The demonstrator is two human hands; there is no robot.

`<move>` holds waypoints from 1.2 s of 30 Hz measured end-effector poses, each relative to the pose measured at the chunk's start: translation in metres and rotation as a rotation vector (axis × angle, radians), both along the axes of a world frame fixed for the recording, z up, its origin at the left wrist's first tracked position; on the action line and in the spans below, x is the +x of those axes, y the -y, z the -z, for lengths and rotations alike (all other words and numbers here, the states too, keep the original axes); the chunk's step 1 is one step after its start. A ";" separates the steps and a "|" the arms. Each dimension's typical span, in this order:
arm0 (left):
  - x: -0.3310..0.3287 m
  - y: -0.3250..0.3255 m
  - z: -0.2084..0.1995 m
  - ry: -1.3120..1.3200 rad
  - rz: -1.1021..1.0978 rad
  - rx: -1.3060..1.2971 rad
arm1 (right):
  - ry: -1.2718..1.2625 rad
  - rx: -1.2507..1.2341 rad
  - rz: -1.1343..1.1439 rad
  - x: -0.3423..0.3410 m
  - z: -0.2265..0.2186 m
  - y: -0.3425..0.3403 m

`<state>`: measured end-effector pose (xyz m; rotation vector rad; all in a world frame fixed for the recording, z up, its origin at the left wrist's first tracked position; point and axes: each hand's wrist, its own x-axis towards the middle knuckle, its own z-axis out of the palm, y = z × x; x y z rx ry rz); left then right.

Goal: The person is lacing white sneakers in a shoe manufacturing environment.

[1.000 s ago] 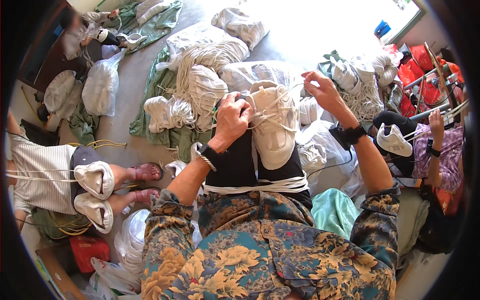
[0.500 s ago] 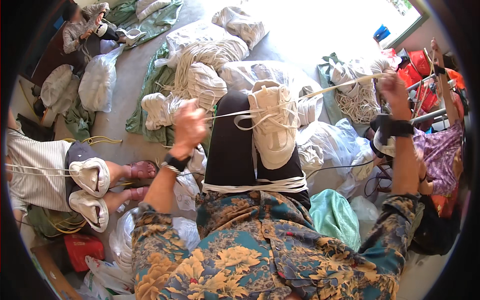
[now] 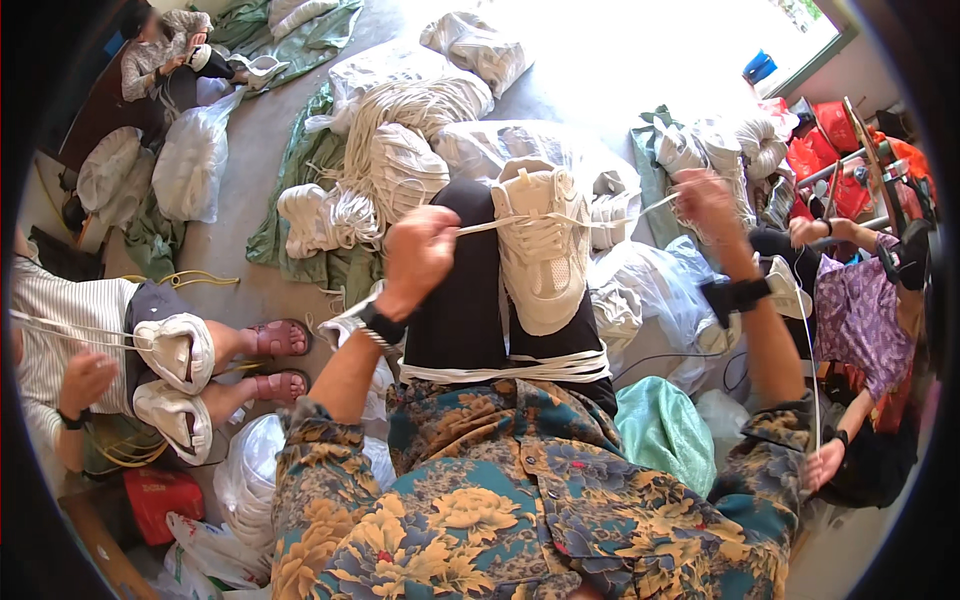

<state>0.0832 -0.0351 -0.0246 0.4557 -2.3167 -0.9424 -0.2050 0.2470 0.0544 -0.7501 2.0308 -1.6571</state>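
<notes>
A cream-white sneaker rests on my thighs with its toe toward me, laced across the front. My left hand, left of it, is closed on one end of the shoelace, pulled taut. Off to the right, my right hand pinches the lace's other end, which slants up from the shoe to my fingers. The two lace ends cross near the top of the lacing. Across my lap lies a bundle of white laces.
Bags of shoes and a heap of loose laces lie ahead on the floor. A person in a striped top sits at left with white shoes; another in a purple top works at right. A green sack lies beside my right thigh.
My right hand has come inward and lower, and the lace stretch on that side is much shorter. My left hand has shifted slightly right and down. The neighbours' arms have moved.
</notes>
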 end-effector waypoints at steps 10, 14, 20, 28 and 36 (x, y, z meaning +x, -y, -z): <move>-0.057 -0.045 -0.004 0.066 0.140 -0.406 | -0.991 0.393 -0.383 0.102 0.031 0.108; -0.054 -0.046 -0.007 0.107 0.139 -0.446 | -0.982 0.412 -0.445 0.100 0.032 0.113; -0.055 -0.047 -0.008 0.181 0.144 -0.573 | -1.101 0.434 -0.487 0.098 0.027 0.120; -0.056 -0.063 0.002 0.218 -0.104 -0.174 | -1.039 0.398 -0.457 0.088 0.030 0.116; -0.045 -0.050 -0.003 -0.066 -0.058 -0.286 | -0.919 0.325 -0.440 0.085 0.023 0.115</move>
